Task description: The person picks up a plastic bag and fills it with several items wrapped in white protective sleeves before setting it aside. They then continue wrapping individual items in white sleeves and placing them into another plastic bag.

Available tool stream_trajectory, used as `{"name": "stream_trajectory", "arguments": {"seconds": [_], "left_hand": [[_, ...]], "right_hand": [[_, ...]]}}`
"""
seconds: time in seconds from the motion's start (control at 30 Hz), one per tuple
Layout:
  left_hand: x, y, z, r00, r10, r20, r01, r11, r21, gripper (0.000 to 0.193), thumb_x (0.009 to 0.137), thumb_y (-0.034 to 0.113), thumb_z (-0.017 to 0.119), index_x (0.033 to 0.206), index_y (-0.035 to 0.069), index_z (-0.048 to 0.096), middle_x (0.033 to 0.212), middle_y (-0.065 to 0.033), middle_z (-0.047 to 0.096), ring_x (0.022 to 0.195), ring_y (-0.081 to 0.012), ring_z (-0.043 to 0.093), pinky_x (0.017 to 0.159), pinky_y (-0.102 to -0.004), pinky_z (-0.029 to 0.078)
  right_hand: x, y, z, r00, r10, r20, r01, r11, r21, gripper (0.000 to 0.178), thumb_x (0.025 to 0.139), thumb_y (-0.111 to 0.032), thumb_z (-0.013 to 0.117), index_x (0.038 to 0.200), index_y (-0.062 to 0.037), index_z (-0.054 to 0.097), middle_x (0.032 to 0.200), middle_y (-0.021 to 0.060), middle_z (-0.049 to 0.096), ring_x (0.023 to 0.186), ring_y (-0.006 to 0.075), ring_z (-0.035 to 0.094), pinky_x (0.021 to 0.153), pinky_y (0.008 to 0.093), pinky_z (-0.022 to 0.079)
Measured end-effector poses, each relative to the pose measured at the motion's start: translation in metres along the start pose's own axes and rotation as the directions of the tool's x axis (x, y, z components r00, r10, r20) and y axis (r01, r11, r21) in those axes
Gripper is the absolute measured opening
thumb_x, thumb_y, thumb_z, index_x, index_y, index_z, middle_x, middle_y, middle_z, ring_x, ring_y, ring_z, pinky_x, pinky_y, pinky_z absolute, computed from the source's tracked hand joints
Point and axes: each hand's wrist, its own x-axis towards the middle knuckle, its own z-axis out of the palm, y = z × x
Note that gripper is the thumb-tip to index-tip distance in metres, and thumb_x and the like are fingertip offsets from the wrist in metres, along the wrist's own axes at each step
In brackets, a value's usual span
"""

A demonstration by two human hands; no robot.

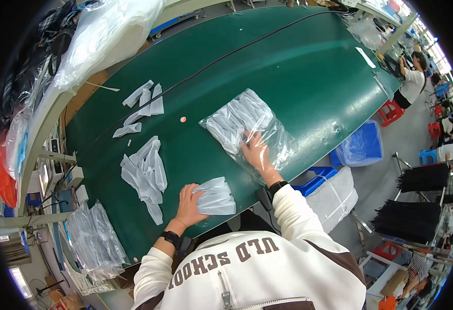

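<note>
1. Green desk (185,150) runs across the middle, work things on top.
2. Left hand (187,205): at left end of a pale folded stack (217,197), touching it; stack lies flat at near edge of desk. Grip bent around that end; can't tell if it pinches.
3. Right hand (257,151): at a clear bag (283,140), film over hand and wrist, seemingly inside. Grip slightly parted, fingertips at the packed strips (239,116); can't tell if any are pinched.
4. Bag lies on desk, right of and farther than the stack; packed strips fill its far left part, loose film toward near right.
5. Pale loose pile (148,173) left of the stack; scattered strips (145,103) farther off, some crossed by a dark cable (226,53).
6. Orange round sticker (183,119) between scattered strips and bag.
7. Filled clear bags (94,237) at near left edge.
8. Right, off desk: blue bin (359,147) with clear liner, white bundle (335,199) nearer.
9. Far right: seated co-worker (415,82), red stool (390,112).
</note>
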Motion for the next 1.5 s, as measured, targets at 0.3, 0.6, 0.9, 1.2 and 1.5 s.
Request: {"name": "stream_trajectory", "arguments": {"seconds": [0.3,0.6,0.9,1.2,1.5], "left_hand": [[-0.002,-0.001,0.001,1.000,0.018,-0.016,-0.018,1.000,0.006,0.084,0.053,0.028,0.090,0.123,0.008,0.048,0.135,-0.0195,0.042,0.126,-0.0441,0.039,0.108,-0.0539,0.032],[-0.001,0.001,0.008,0.999,0.046,-0.003,-0.046,0.999,0.001,0.085,0.054,0.028,0.090,0.124,0.007,0.047,0.135,-0.0201,0.040,0.126,-0.0447,0.038,0.108,-0.0543,0.031],[0.007,0.001,0.010,0.995,0.103,0.006,-0.103,0.995,-0.005,0.086,0.056,0.026,0.089,0.127,0.007,0.046,0.136,-0.0213,0.039,0.127,-0.0450,0.037,0.109,-0.0543,0.031],[0.013,-0.013,0.014,0.968,0.244,0.063,-0.238,0.967,-0.086,0.091,0.056,0.024,0.089,0.130,0.003,0.039,0.139,-0.0237,0.037,0.129,-0.0462,0.037,0.109,-0.0554,0.032],[0.028,-0.024,0.017,0.887,0.402,0.229,-0.380,0.915,-0.136,0.084,0.064,0.022,0.084,0.131,0.003,0.038,0.141,-0.0238,0.035,0.129,-0.0463,0.038,0.109,-0.0542,0.032]], "right_hand": [[-0.008,-0.023,-0.005,0.949,-0.078,0.305,0.027,0.985,0.168,0.033,0.083,-0.019,0.068,0.114,-0.0097,0.064,0.103,0.0158,0.062,0.091,0.0387,0.064,0.076,0.0452,0.053],[-0.058,0.053,-0.031,0.896,0.300,0.328,-0.432,0.759,0.487,0.022,0.088,-0.014,0.064,0.108,-0.0056,0.069,0.097,0.0152,0.070,0.090,0.0294,0.067,0.080,0.0388,0.052],[-0.103,-0.096,-0.128,0.881,-0.309,0.358,0.151,0.901,0.406,0.071,0.069,-0.021,0.085,0.131,-0.0066,0.054,0.126,0.0193,0.054,0.116,0.0366,0.056,0.096,0.0436,0.047],[-0.095,-0.102,-0.043,0.710,-0.468,0.526,0.413,0.882,0.228,0.108,0.060,-0.036,0.089,0.149,-0.0075,0.034,0.142,0.0260,0.038,0.129,0.0435,0.041,0.106,0.0509,0.036],[-0.117,-0.092,-0.037,0.747,-0.399,0.531,0.291,0.915,0.278,0.100,0.060,-0.025,0.087,0.146,-0.0067,0.039,0.122,0.0216,0.047,0.112,0.0406,0.048,0.092,0.0459,0.047]]}}
